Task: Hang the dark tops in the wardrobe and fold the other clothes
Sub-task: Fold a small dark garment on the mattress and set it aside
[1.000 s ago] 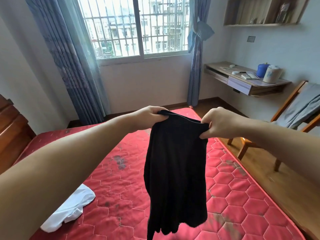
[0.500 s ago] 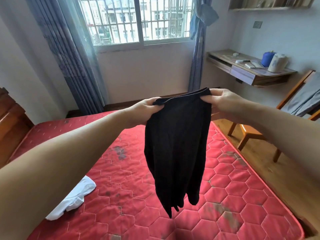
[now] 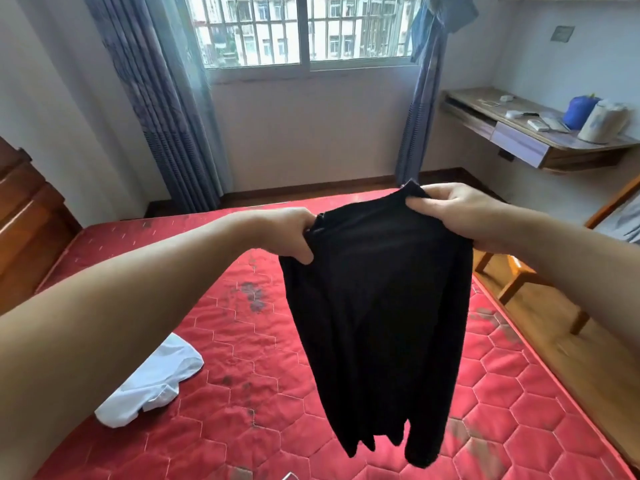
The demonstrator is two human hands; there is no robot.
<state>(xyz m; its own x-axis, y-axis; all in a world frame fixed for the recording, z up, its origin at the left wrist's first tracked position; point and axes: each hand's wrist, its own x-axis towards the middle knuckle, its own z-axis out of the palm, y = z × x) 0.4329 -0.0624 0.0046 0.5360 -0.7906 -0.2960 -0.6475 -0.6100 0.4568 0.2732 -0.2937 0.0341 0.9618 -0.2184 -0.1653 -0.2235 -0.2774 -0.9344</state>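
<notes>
You are holding the black top (image 3: 377, 306) up in the air over the red mattress (image 3: 242, 341), and none of it touches the bed. It looks soft, thin and light, because it droops straight down in loose folds and bends wherever it likes. It will not break, but it can slide out of your fingers or bunch up, so hold it by the top edge, near the shoulders, one hand on each side. Your left hand (image 3: 287, 233) has its fingers curled tight around the left end of the top edge, with the thumb pressed on the front of the cloth. Your right hand (image 3: 460, 213) pinches the right end a little higher, with cloth bunched between the thumb and the fingers. Both hands are closed on the cloth, not loose. A white piece of clothing (image 3: 152, 386) lies crumpled on the mattress, well apart from the black one, on your left side.
</notes>
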